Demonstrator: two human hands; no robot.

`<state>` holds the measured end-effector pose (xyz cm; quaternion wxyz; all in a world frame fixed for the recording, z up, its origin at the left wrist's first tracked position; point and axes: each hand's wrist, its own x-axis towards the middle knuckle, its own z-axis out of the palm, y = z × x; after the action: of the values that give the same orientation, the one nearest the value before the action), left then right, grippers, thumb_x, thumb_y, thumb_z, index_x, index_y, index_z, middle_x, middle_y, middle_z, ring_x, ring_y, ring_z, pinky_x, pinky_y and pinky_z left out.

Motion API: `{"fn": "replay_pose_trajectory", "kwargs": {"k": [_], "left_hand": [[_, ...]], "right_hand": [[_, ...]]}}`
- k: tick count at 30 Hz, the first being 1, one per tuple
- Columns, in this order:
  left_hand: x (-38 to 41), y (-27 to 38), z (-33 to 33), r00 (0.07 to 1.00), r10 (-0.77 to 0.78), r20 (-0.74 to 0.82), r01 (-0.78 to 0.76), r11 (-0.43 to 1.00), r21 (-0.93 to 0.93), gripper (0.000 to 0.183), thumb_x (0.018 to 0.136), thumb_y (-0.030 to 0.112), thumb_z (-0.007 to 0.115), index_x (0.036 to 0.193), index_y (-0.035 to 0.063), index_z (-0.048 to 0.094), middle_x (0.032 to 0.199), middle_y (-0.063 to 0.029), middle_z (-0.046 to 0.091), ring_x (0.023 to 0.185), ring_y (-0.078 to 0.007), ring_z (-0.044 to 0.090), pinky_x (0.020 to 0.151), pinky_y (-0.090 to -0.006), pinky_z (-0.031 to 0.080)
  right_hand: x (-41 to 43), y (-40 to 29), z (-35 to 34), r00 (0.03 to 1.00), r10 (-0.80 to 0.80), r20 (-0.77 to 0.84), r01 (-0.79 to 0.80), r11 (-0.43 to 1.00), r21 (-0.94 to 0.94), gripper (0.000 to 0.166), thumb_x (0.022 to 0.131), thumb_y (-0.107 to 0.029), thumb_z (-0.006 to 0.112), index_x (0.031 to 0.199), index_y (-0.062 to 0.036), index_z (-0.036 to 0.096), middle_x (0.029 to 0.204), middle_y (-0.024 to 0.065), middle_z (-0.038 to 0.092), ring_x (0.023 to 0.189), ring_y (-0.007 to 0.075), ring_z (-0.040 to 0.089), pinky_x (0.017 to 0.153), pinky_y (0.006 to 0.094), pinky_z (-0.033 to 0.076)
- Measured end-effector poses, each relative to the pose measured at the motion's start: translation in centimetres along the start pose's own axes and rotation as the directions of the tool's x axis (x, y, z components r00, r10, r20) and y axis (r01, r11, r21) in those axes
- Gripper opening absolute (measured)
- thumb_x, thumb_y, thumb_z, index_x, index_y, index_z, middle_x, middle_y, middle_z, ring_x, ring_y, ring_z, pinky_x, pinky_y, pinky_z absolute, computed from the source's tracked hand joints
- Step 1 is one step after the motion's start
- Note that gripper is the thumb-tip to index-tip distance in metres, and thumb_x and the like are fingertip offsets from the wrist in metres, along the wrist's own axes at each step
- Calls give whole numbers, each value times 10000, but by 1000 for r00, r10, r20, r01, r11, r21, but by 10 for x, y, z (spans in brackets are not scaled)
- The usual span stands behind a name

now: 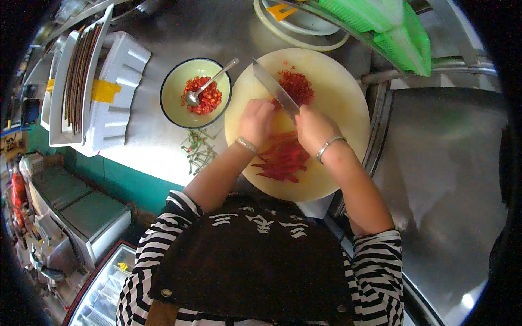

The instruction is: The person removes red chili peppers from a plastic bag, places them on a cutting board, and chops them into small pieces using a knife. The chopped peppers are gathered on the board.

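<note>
On a round cutting board (pixel 350 118), my right hand (pixel 316 128) grips the handle of a cleaver (pixel 275 87), its blade pointing up and to the left. My left hand (pixel 257 122) rests just left of the blade with curled fingers; what lies under the fingertips is hidden. Chopped red chilies (pixel 297 87) are heaped beyond the blade. Whole or halved red chilies (pixel 283 161) lie in a pile on the near part of the board, between my wrists. Left of the board, an enamel bowl (pixel 173 104) holds chili pieces (pixel 210 98) and a metal spoon (pixel 208 83).
Green chili stems (pixel 197 148) lie on the steel counter below the bowl. A white tray of chopsticks (pixel 83 77) and a polystyrene box (pixel 122 81) stand at left. Green plastic baskets (pixel 401 36) and round basins (pixel 301 38) are at the back. A steel surface (pixel 440 163) lies at right.
</note>
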<state>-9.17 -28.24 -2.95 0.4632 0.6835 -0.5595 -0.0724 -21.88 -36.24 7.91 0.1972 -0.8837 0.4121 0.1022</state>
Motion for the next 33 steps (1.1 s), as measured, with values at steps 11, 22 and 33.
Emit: {"fn": "replay_pose_trajectory", "kwargs": {"k": [11,22,33], "left_hand": [[-3,0,-1,1000,-21,6,20,999,38,164,712,2,647,860,41,587,939,-110,621,886,-303,577,763,-375,489],[0,-2,-1,1000,9,15,-10,999,41,179,710,-2,649,866,42,573,932,-107,620,872,-307,575,762,-374,487],[1,-3,3,1000,-1,-5,2,1000,19,188,714,-7,641,880,39,566,952,-108,612,887,-308,566,768,-375,482]], "right_hand": [[-1,-3,1,1000,6,14,-7,999,34,216,920,-209,431,888,-5,494,746,237,608,699,416,597,624,520,462],[0,-7,-6,997,22,69,-23,1000,3,198,912,-185,430,919,-2,505,782,215,635,759,392,626,684,480,500],[4,-7,-1,999,-1,32,0,999,40,184,904,-174,451,897,3,505,782,234,619,754,399,608,674,487,482]]}}
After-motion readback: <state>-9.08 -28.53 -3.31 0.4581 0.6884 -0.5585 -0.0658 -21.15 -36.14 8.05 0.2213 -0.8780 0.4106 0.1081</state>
